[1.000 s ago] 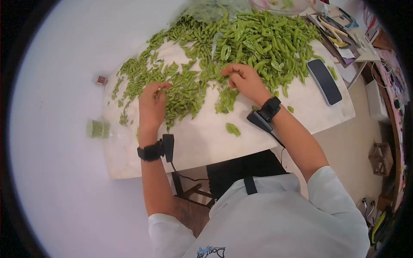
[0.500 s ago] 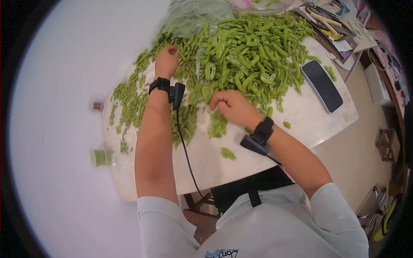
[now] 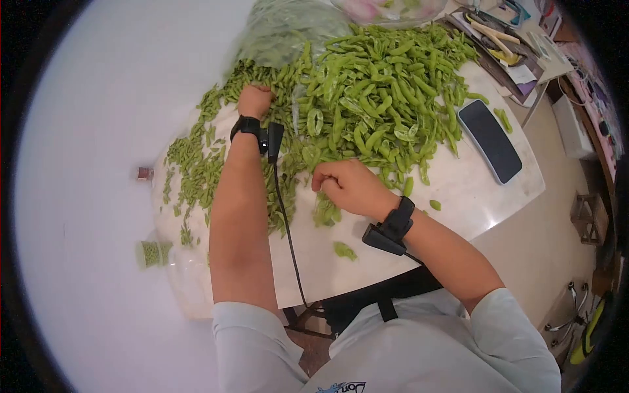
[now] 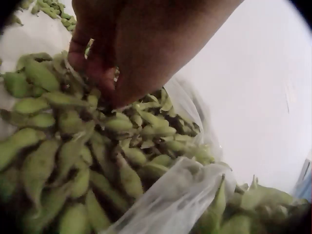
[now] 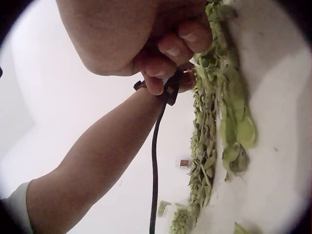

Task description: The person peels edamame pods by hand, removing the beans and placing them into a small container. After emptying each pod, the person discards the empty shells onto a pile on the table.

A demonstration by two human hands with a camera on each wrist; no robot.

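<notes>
My left hand [image 3: 255, 100] reaches into the spread of small soybean pods [image 3: 196, 175] at the far left of the table. In the left wrist view its thumb and fingers pinch down among the pods [image 4: 68, 122], next to the rim of a clear plastic bag [image 4: 180, 190]; the fingertips are partly hidden. My right hand [image 3: 354, 187] hangs nearer the table's front edge with loosely curled fingers [image 5: 173, 48] and nothing visible in them. Just beside it lies a small clump of flat green pods [image 3: 326, 211].
A tall heap of larger green pods [image 3: 386, 98] fills the back middle, a plastic bag [image 3: 288, 33] behind it. A phone [image 3: 490, 141] lies at the right. Tools [image 3: 498, 39] lie back right; a clear container of green beans [image 3: 154, 254] is at the left edge.
My left hand has moved forward from the near pods to the far pods by the bag. My right hand has drawn back from the large heap toward the small clump.
</notes>
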